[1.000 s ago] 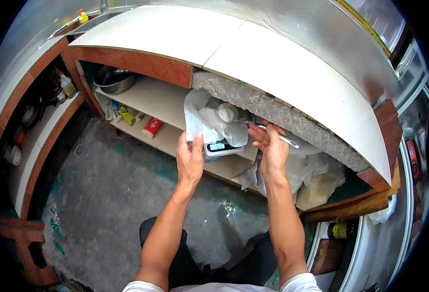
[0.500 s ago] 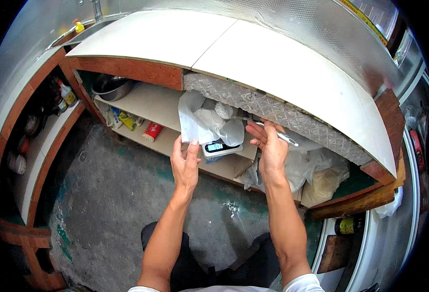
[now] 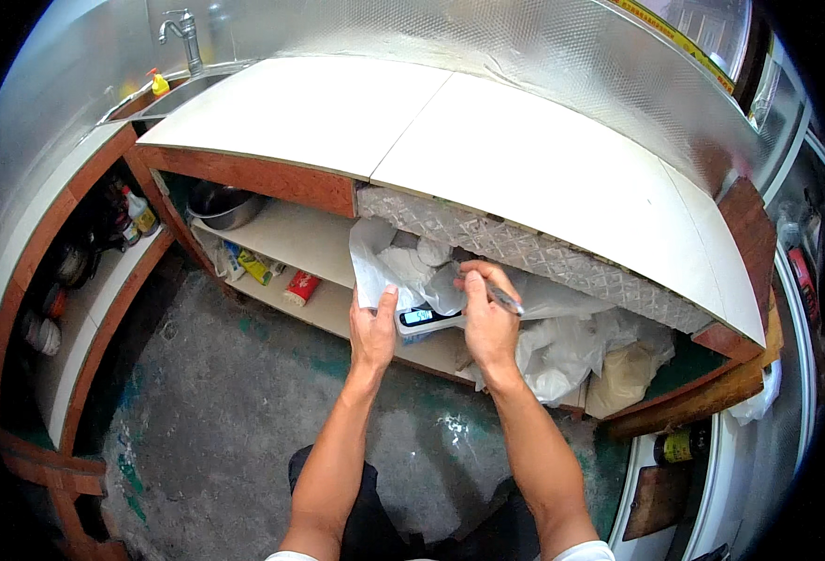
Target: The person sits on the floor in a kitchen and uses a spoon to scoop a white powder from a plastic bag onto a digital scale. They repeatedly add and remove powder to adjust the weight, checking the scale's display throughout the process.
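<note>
A clear plastic bag (image 3: 368, 266) holding white powder (image 3: 403, 265) rests on a small white digital scale (image 3: 445, 323) with a lit display, on the cabinet's shelf. My left hand (image 3: 372, 329) pinches the bag's near left edge between thumb and fingers. At the bag's right side, my right hand (image 3: 489, 323) is closed round a metal spoon (image 3: 505, 301), and its fingertips are near the bag's rim. The spoon's handle sticks out to the right of the hand. Its bowl end is hidden by the fingers and the bag.
The white countertop (image 3: 525, 159) overhangs the shelf. Bunched plastic bags (image 3: 562, 351) lie to the right. On the left are a metal bowl (image 3: 225, 206), a red package (image 3: 301, 288) and a yellow packet (image 3: 253, 268). A sink faucet (image 3: 186, 42) stands at the far left.
My right hand has moved left and closed more around the spoon, drawing nearer the bag. My left hand has moved up against the bag's edge. The view has shifted slightly.
</note>
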A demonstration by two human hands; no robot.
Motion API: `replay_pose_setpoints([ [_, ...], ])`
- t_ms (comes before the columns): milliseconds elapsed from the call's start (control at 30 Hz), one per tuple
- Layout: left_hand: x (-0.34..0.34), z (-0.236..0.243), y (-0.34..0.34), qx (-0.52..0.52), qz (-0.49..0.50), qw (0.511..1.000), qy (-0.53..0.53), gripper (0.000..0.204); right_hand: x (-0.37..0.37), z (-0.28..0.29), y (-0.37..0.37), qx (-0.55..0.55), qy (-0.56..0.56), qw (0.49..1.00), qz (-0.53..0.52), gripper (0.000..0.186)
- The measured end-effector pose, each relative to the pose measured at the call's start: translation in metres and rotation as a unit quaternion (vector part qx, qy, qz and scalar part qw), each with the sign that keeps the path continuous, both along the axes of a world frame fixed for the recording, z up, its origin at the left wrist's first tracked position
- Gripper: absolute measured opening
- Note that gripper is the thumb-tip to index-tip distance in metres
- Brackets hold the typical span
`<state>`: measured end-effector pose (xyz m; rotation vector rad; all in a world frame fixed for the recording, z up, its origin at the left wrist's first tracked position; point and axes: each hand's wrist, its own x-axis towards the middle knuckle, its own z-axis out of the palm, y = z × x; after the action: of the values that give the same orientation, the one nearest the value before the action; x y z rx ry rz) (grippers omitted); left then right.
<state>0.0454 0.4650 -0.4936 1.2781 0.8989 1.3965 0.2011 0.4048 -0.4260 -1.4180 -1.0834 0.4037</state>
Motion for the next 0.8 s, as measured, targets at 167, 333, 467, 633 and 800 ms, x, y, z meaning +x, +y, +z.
replay_pose_setpoints([
  [167, 0.007, -0.003, 0.006, -0.006, 0.038, 0.997, 0.073, 0.048, -0.01, 0.004, 0.002, -0.008, -0.003, 1.0, 0.025, 0.022],
  [333, 0.009, 0.022, 0.008, 0.153, 0.154, 0.938, 0.269, 0.051, -0.009, 0.006, 0.005, -0.013, 0.011, 1.0, 0.023, 0.021],
  [467, 0.006, 0.048, 0.013, 0.166, 0.095, 0.914, 0.358, 0.049, -0.011, 0.01, 0.006, -0.013, 0.023, 0.999, 0.03, 0.02],
  [633, 0.013, 0.06, 0.021, 0.11, 0.03, 0.922, 0.371, 0.052, -0.017, 0.003, 0.01, 0.006, 0.056, 0.998, 0.026, 0.02],
  [800, 0.018, 0.045, 0.044, 0.075, -0.053, 0.934, 0.346, 0.058, -0.016, 0.001, 0.012, 0.009, 0.126, 0.991, 0.035, 0.022],
])
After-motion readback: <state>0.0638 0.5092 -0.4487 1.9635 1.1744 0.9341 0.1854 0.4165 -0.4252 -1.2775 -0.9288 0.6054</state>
